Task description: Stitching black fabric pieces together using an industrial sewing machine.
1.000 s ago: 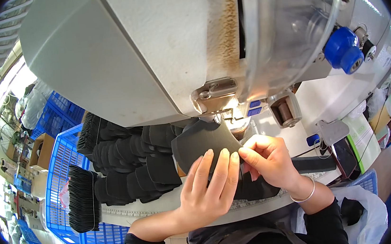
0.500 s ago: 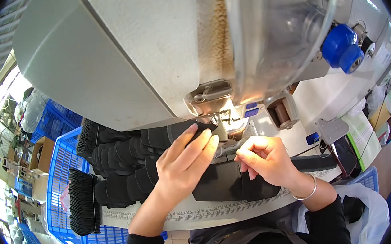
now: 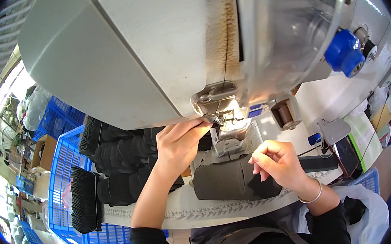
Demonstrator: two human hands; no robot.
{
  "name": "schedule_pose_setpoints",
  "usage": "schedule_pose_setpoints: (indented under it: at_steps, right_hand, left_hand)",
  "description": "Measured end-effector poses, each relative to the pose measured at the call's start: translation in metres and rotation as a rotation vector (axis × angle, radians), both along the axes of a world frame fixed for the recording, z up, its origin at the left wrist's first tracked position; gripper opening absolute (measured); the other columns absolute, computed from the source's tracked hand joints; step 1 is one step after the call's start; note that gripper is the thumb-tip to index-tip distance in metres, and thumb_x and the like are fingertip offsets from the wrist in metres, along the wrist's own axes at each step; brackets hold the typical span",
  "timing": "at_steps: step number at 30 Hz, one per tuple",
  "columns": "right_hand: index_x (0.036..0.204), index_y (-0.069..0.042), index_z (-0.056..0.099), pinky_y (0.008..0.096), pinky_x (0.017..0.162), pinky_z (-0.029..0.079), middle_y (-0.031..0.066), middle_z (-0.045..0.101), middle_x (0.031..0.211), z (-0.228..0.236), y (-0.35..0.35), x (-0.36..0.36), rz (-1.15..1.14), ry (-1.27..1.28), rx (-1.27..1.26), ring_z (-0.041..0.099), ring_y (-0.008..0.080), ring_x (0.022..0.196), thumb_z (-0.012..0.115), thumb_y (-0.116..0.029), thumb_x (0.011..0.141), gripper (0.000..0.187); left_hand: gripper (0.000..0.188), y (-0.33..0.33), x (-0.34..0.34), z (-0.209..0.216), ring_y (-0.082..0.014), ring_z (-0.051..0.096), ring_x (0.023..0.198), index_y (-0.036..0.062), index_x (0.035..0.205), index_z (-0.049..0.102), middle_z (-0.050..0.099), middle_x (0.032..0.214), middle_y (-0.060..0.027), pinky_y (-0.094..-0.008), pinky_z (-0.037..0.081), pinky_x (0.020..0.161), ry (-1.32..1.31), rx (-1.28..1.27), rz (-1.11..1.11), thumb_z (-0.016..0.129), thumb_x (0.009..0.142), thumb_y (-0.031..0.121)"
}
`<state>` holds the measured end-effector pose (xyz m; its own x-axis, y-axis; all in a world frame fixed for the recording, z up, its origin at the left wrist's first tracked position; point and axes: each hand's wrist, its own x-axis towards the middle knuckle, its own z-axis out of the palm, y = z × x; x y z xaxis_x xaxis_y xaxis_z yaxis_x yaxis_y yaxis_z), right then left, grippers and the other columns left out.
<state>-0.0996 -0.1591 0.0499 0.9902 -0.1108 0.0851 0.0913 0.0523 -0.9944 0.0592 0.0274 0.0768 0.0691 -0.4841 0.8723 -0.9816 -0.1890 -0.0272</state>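
The sewing machine (image 3: 150, 50) fills the upper middle, its lit needle area (image 3: 226, 118) just above the bed. My left hand (image 3: 179, 145) is closed, thumb and fingertips pinched together just left of the needle. What the pinch holds is hidden. Dark fabric (image 3: 205, 142) shows just below those fingers. My right hand (image 3: 276, 163) is curled closed over the right end of a dark grey bundle of fabric pieces (image 3: 225, 180) at the near table edge. I cannot make out anything in its fingers.
Rows of black fabric pieces (image 3: 122, 146) lie left of my left hand, and their ends reach over a blue plastic crate (image 3: 60, 198). A measuring scale (image 3: 214, 210) runs along the curved table edge. At right are a phone (image 3: 347, 156) and a white plastic bag (image 3: 371, 208).
My left hand has gone from fingers stretched over black fabric to a pinch near the needle. My right hand has shifted slightly right and stays curled. The view has tilted slightly.
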Motion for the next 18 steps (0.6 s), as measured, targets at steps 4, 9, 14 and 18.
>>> schedule_pose_setpoints:
  at_steps: [4, 9, 14, 18]
  right_hand:
    - [0.082, 0.001, 0.061, 0.0186, 0.045, 0.043, 0.005, 0.06, 0.065, -0.004, -0.002, -0.002, -0.027, -0.024, 0.03, 0.053, 0.005, 0.049, 0.057, -0.008, 0.091, 0.013]
    - [0.087, 0.002, 0.062, 0.024, 0.053, 0.048, 0.0083, 0.063, 0.076, -0.008, -0.01, -0.014, -0.071, -0.098, -0.213, 0.058, 0.0125, 0.058, 0.064, -0.01, 0.085, 0.012]
    - [0.111, 0.002, 0.057, 0.0418, 0.095, 0.04, 0.0172, 0.053, 0.121, -0.005, -0.012, -0.019, -0.142, -0.232, -1.091, 0.05, 0.0339, 0.113, 0.077, -0.033, 0.07, 0.058]
    - [0.117, 0.003, 0.053, 0.0427, 0.101, 0.036, 0.0192, 0.049, 0.129, -0.014, -0.022, -0.022, -0.093, -0.086, -1.103, 0.046, 0.0363, 0.119, 0.081, -0.039, 0.062, 0.075]
  left_hand:
    - [0.027, -0.001, 0.001, -0.001, -0.0185, 0.062, 0.068, 0.0056, 0.084, 0.07, 0.064, 0.082, -0.0035, -0.0275, 0.049, 0.058, 0.017, -0.006, -0.01, 0.068, 0.061, -0.009]
    - [0.027, -0.001, -0.002, -0.001, -0.0191, 0.062, 0.069, 0.005, 0.086, 0.07, 0.064, 0.084, -0.0043, -0.0276, 0.049, 0.059, -0.026, -0.022, -0.006, 0.068, 0.063, -0.009]
    - [0.023, 0.003, -0.009, 0.0, -0.0215, 0.064, 0.078, 0.0045, 0.087, 0.069, 0.064, 0.087, -0.0046, -0.0279, 0.054, 0.063, -0.146, 0.006, 0.101, 0.067, 0.065, -0.003]
    - [0.017, 0.04, -0.034, -0.008, -0.0275, 0.065, 0.088, 0.0052, 0.086, 0.069, 0.065, 0.094, -0.0074, -0.0329, 0.057, 0.071, -0.342, 0.157, 0.256, 0.07, 0.069, 0.004]
